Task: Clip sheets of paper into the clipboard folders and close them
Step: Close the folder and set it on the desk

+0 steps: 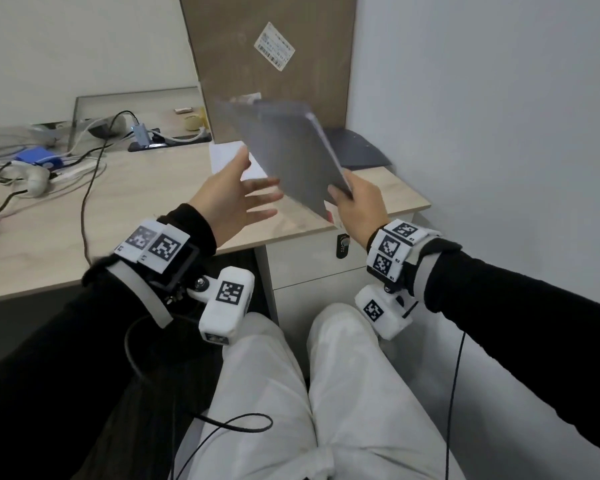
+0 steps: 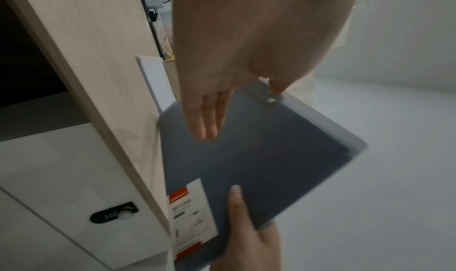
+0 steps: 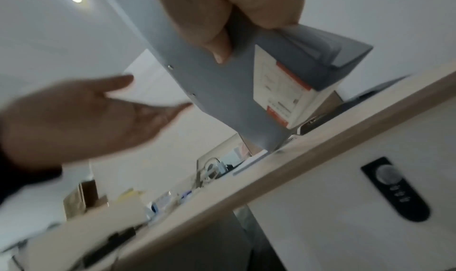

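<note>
So the grey clipboard folder is up in the air over the right end of the table, closed and tilted, held by its near corner. There's a white and red label stuck on its underside. A white sheet of paper lies flat on the table just behind it. Another dark folder sits flat at the back right corner.

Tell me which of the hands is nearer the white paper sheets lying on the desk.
Left. The left hand hovers open just above the white paper sheets, while the right hand grips the grey clipboard folder out past the desk's near edge.
</note>
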Demonstrator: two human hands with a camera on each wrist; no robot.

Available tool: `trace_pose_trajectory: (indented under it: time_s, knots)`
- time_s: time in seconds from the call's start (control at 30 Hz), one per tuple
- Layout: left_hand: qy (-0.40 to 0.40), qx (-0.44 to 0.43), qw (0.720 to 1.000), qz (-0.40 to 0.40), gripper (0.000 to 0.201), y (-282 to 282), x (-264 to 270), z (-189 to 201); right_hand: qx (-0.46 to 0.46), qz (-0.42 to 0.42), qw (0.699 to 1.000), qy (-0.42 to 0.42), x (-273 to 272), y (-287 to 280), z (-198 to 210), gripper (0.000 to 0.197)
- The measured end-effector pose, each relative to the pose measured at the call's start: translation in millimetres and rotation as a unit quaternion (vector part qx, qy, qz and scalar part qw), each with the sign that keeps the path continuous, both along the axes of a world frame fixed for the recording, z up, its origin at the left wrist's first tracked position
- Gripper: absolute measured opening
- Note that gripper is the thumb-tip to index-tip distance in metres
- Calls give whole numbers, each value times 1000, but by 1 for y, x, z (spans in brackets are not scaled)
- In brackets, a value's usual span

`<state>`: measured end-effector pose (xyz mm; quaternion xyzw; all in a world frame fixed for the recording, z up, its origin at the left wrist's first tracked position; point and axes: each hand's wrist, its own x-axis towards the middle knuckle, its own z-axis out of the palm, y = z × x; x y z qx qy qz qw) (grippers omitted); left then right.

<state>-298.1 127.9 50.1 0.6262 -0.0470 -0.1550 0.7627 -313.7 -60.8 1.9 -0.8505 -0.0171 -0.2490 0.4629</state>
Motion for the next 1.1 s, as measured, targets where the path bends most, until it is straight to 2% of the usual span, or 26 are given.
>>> trace_pose_trajectory:
  time_s: [0.1, 0.2, 0.27, 0.37, 0.47, 0.53, 0.6, 0.67, 0.77, 0.83, 0.9, 0.97, 1.03, 1.1]
  knots:
    - [47, 51, 997, 25, 50, -2, 9, -20, 169, -18, 985, 2, 2, 2, 14, 27]
    - [100, 83, 991, 28, 61, -2, 20, -42, 334, -4, 942, 28, 16, 6, 21, 21]
    - [122, 54, 991, -18, 61, -5, 25, -49, 417, 12, 907, 60, 28, 11, 20, 16]
    - [100, -28, 991, -85, 37, -14, 32, -48, 476, 29, 873, 99, 41, 20, 15, 36]
    - [57, -60, 995, -51, 20, -15, 43, -52, 526, 72, 841, 105, 55, 28, 8, 24]
    - [34, -52, 998, -18, 21, -6, 53, -56, 532, 124, 829, 116, 63, 34, 5, 13]
    - [10, -26, 999, 16, 27, 8, 65, -55, 536, 156, 820, 132, 72, 37, 2, 14]
    - [-12, -2, 999, 48, 36, 29, 79, -50, 557, 159, 803, 141, 85, 37, 2, 19]
    - [-22, 41, 997, 67, 43, 68, 99, -43, 595, 126, 780, 151, 106, 31, 3, 16]
    - [-12, 68, 995, 69, 45, 93, 111, -42, 582, 114, 788, 164, 122, 30, 4, 15]
    - [3, 94, 992, 82, 46, 118, 125, -44, 534, 125, 813, 194, 141, 38, 3, 19]
    - [19, 120, 987, 106, 45, 142, 140, -44, 445, 142, 851, 239, 162, 53, 0, 26]
    - [34, 147, 980, 130, 42, 165, 160, -45, 359, 148, 880, 274, 186, 73, -1, 20]
    - [56, 168, 973, 146, 34, 186, 181, -46, 328, 149, 885, 294, 211, 95, 0, 21]
